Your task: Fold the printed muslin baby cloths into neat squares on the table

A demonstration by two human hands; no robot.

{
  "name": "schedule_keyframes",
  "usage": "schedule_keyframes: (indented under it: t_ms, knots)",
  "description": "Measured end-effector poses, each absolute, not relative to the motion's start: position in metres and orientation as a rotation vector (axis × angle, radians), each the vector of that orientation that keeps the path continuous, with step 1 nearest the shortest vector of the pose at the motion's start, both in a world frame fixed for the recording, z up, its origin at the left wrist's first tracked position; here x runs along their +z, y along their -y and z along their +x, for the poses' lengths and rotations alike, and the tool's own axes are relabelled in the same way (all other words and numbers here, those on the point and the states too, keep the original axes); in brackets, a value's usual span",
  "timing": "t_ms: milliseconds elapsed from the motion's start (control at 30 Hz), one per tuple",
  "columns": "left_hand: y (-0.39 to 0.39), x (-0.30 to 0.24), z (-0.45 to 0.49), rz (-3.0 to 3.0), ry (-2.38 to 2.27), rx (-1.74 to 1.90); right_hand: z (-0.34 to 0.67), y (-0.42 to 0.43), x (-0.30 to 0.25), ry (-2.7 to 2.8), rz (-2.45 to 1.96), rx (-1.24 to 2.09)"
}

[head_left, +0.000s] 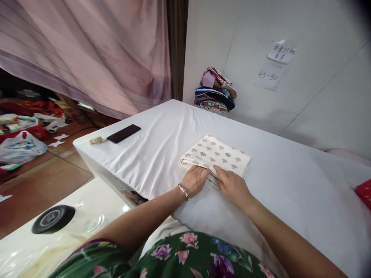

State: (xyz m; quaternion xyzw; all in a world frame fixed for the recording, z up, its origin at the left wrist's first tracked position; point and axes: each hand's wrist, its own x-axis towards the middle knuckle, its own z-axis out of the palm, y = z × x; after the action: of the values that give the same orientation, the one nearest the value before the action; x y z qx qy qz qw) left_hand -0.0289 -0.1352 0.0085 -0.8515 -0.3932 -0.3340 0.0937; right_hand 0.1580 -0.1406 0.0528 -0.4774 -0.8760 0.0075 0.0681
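A folded cream cloth [217,152] with grey mushroom prints and a few green ones lies flat on the white-covered table. Its layers show along the near edge. My left hand [195,179], with a silver bracelet at the wrist, is closed on that edge at the left, its fingertips partly hidden by the fold. Close beside it, my right hand [233,187] grips the same edge further right, thumb on top and the other fingers mostly out of sight underneath.
A black phone [124,133] and a small beige bundle [97,140] lie at the table's left end. Stacked folded fabrics [216,92] stand behind the far edge by the wall. A black round object [53,219] is on a white surface at lower left. Something red [364,192] sits at right.
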Motion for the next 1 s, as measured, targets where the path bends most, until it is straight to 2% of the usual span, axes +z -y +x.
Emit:
schedule_keyframes:
  t_ms: [233, 467, 767, 1000]
  knots:
    - [0.135, 0.004, -0.03, -2.499, 1.145, -1.032, 0.166, 0.138, 0.067, 2.475, -1.435, 0.36]
    - [0.138, 0.007, -0.028, -2.478, 1.232, -0.931, 0.168, 0.134, 0.066, 2.343, -1.43, 0.502]
    - [0.146, 0.019, -0.029, -2.476, 1.28, -0.714, 0.167, 0.132, 0.071, 2.295, -1.469, 0.52]
    - [0.144, 0.02, -0.025, -2.447, 1.251, -0.73, 0.166, 0.133, 0.073, 2.341, -1.453, 0.503]
